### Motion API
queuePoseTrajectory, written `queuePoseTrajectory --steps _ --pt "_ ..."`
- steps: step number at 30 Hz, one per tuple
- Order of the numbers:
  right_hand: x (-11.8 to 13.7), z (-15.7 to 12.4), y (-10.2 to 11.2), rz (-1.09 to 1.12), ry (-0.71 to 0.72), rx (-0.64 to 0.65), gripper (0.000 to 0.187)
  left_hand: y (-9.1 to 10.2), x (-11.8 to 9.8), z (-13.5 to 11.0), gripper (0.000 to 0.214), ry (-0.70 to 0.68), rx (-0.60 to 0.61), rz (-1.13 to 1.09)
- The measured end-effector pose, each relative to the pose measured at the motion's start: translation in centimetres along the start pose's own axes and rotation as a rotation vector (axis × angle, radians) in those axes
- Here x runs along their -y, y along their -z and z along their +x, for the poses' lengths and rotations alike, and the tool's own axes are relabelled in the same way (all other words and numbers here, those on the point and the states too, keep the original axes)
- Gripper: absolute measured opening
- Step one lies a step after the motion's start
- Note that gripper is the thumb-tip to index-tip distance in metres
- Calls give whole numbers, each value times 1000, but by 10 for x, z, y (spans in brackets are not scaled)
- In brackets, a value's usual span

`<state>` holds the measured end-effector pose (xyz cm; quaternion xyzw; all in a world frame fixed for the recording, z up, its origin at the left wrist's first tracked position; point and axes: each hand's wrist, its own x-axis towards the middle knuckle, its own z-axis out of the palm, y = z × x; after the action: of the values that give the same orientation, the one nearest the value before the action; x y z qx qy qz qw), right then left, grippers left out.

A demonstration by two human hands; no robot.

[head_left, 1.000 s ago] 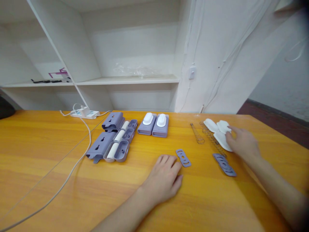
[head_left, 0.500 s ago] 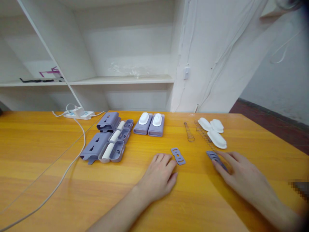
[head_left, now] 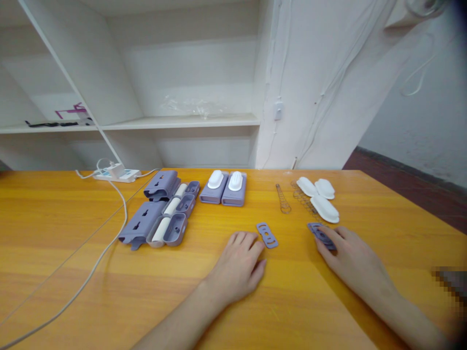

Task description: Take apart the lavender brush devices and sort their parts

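Note:
My left hand [head_left: 237,265] rests on the wooden table with its fingers loosely bent and apart, holding nothing. Just past its fingertips lies a flat purple slotted plate [head_left: 267,235]. On the right, my right hand [head_left: 352,255] has thumb and fingers closed round purple slotted plates [head_left: 319,233], low at the tabletop; how many there are is partly hidden. Beyond that hand are several thin coil springs [head_left: 304,200] and three white oval covers [head_left: 324,209]. A separate coil spring [head_left: 282,200] lies to their left.
Two purple boxes [head_left: 233,198] topped with white oval pieces stand at the back. To the left are purple housings [head_left: 142,221] and open purple caps [head_left: 176,228] with white rollers [head_left: 161,230]. A power strip [head_left: 127,175] and white cable [head_left: 98,270] lie farther left, before white shelves [head_left: 182,121].
My right hand has shifted slightly left and away from me with the slotted plates, which now lie flatter. My left hand stays in place. The whole view has drifted a little.

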<state>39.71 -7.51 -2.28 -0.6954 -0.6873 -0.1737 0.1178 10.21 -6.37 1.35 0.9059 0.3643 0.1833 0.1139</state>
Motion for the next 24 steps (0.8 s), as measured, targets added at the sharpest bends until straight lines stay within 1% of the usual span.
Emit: queuePoseTrajectory --steps 4,6,10,13,19,24 --pt "-4 6 4 40 -42 -46 44 -1 1 0 24 1 1 9" --pt "-7 10 6 62 -64 -46 45 -1 1 0 25 1 0 15" --pt "-10 17 5 111 -119 82 47 -1 0 0 25 0 -1 19" --pt "-11 21 3 126 -124 121 46 0 0 0 25 3 -1 21" --pt "-10 36 3 135 -57 80 44 0 0 0 25 5 0 19" --pt "-1 58 2 119 -6 12 44 1 -1 0 24 14 4 17"
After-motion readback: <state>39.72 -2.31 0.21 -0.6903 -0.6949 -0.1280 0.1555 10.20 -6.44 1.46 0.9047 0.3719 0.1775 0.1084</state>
